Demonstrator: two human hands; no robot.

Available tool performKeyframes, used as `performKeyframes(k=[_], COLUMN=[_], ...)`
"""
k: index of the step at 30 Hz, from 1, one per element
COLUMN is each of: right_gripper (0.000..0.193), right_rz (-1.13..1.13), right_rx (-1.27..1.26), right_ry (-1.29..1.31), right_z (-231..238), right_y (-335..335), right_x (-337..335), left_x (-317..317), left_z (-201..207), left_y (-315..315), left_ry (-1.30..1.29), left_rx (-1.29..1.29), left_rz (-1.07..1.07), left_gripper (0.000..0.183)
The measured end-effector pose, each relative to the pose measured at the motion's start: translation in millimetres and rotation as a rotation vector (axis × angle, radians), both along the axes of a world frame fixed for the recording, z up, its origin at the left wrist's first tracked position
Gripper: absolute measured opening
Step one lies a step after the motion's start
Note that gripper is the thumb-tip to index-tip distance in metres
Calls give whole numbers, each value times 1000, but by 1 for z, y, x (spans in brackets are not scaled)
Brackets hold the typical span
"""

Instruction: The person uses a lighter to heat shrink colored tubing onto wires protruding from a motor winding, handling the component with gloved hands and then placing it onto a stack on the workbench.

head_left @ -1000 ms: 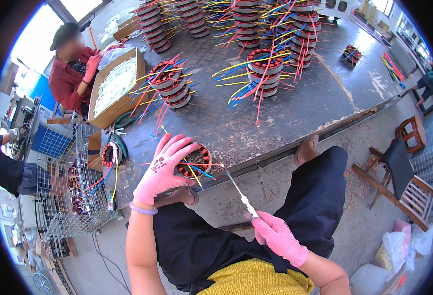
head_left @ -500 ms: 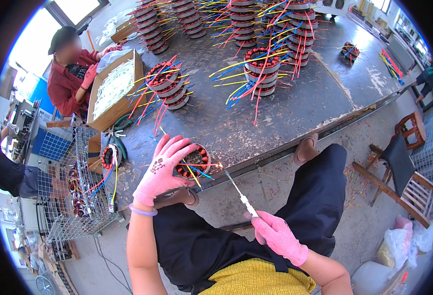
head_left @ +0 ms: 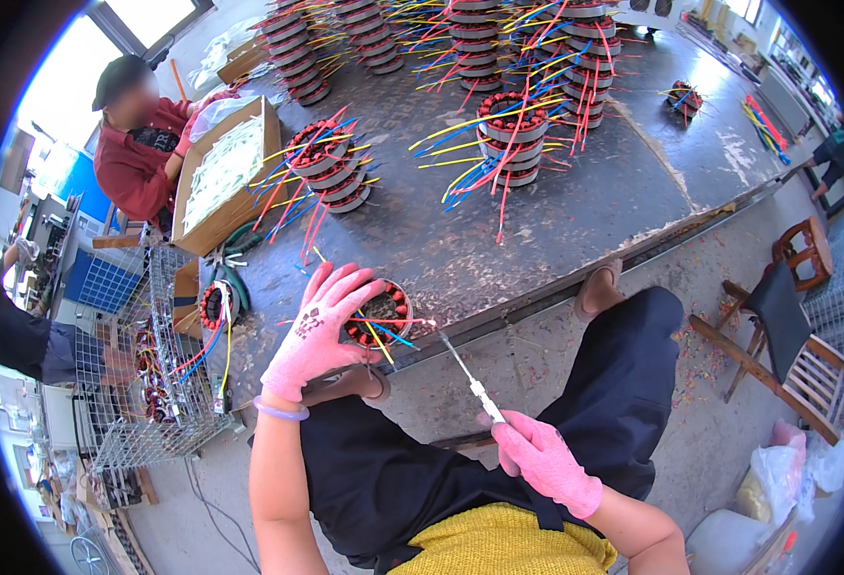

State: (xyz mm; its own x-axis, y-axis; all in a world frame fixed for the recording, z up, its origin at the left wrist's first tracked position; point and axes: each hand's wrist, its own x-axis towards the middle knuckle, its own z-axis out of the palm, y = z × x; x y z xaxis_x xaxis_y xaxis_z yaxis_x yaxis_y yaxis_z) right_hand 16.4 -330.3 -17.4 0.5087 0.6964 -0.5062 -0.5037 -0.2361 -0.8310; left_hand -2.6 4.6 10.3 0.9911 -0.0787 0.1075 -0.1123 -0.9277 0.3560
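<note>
Ring stator (head_left: 404,309): 1, at the surface's (head_left: 499,273) 6 o'clock edge. Red wire (head_left: 410,322) out its 3 o'clock side, tip glow smaller than half a second back. Left hand (head_left: 315,331) unmoved: thumb wide of the fingers, touching ring's 9 o'clock side; can't tell if clamped. Right hand (head_left: 547,465), 4 o'clock: fingers wrapped round 1 rod tool (head_left: 479,389), tip by wire end, contact unclear. Outward from ring: 2 short stacks (head_left: 343,187), 11 and 1 o'clock.
</note>
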Motion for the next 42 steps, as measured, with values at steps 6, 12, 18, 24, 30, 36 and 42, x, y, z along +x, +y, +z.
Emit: performKeyframes(k=[6,12,18,24,30,36,42], right_gripper=[36,35,34,33,34,34,34], right_rz=[11,11,18,9,-10,11,-8], right_rx=[-4,-11,-17,1,9,7,3], right_ry=[-29,-35,-19,-57,2,-31,-8], right_z=[0,3,2,1,1,1,0], right_y=[-1,0,0,0,0,0,1], right_x=[1,1,2,1,1,2,1], left_x=[0,0,0,0,0,0,1], left_z=[-1,-1,0,-1,-1,-1,0], left_y=[1,1,1,1,0,2,0], left_ry=[-3,3,5,3,11,6,9], left_rx=[10,12,15,12,12,14,11], left_rz=[-4,3,0,-5,1,-5,-4], left_gripper=[93,94,94,95,95,96,96])
